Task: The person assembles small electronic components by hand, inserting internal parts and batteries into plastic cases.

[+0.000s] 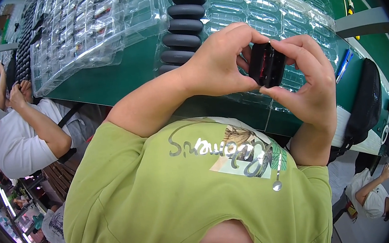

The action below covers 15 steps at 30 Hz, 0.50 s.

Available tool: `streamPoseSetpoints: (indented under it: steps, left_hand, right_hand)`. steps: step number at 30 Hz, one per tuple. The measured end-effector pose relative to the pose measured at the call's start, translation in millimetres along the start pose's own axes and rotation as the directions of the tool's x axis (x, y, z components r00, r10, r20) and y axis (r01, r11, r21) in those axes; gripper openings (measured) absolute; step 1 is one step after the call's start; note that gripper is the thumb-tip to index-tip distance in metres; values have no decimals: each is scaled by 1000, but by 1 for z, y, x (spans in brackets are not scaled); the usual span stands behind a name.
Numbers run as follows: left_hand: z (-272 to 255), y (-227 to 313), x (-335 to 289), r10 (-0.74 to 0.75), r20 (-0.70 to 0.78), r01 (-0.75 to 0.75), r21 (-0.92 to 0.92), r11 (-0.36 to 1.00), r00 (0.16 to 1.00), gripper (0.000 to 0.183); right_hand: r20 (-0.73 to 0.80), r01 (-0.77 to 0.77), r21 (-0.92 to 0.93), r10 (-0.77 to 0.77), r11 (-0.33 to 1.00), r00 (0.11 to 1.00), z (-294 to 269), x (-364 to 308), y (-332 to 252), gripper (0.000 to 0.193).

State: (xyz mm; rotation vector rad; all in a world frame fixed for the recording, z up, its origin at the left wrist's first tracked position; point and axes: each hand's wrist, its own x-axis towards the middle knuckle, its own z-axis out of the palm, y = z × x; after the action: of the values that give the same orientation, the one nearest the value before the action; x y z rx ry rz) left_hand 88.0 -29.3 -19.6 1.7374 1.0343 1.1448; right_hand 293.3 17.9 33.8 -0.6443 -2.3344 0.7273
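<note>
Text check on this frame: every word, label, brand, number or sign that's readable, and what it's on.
Wording not copied out; locations only:
Green shirt of the wearer: large silvery script across the chest, beside a printed picture.
Co-worker's pale shirt, lower left: dark print, too small and blurred to read.
Black part held in both hands: no lettering I can make out.
Clear trays: none I can make out.

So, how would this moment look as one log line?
left hand: holding black object | right hand: holding same object | around: clear plastic trays, green table
</note>
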Motion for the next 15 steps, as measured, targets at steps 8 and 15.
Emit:
streamPoseSetpoints:
  steps: [8,15]
  left_hand:
    - [2,2,0,-25,-2,25,5,1000,1000,61]
    - [3,2,-1,-55,-34,53,-64,997,998,63]
  right_hand:
    - [2,-76,5,76,997,997,0,0,-4,62]
    - [-5,-55,27,55,998,998,-2,1,-4,63]
